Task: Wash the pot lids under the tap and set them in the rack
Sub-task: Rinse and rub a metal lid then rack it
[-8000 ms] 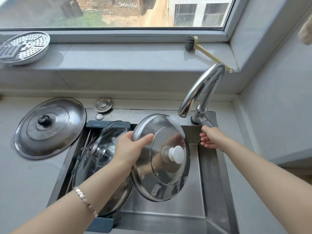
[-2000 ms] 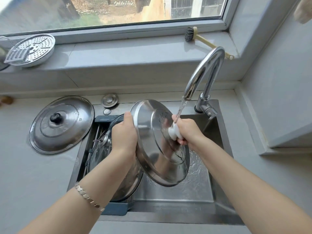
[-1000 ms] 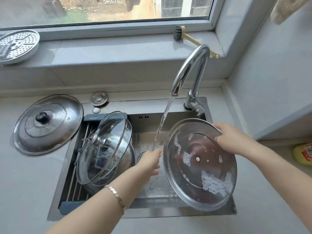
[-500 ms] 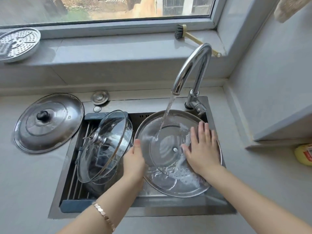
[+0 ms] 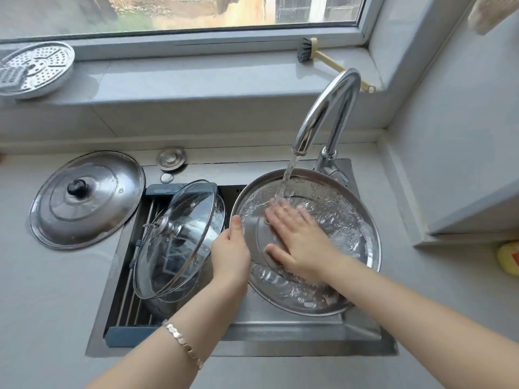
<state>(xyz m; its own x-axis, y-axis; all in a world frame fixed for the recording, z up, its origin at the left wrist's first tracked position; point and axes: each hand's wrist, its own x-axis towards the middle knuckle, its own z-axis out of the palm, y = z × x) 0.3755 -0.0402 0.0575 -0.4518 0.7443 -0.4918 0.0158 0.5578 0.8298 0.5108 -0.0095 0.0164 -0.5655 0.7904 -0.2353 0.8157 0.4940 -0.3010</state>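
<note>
Gripping the steel lid (image 5: 362,234) at its rim, the left hand (image 5: 230,256) should tilt it under the tap (image 5: 323,113) while the flat, open right hand (image 5: 297,242) rubs every part.

A home kitchen: a steel sink (image 5: 280,339) in a grey counter (image 5: 42,304), its curved tap (image 5: 328,108) running. A glass lid (image 5: 179,237) leans in the sink rack (image 5: 127,287) (a steel lid (image 5: 84,197) lies alongside), with a dish brush (image 5: 306,51) on the window sill (image 5: 196,80).

Shiny wet steel lid (image 5: 361,228), mirror-chrome tap (image 5: 331,102), clear glass lid (image 5: 182,228) with metal rim, matt grey counter (image 5: 56,290), brushed steel sink (image 5: 280,335).
</note>
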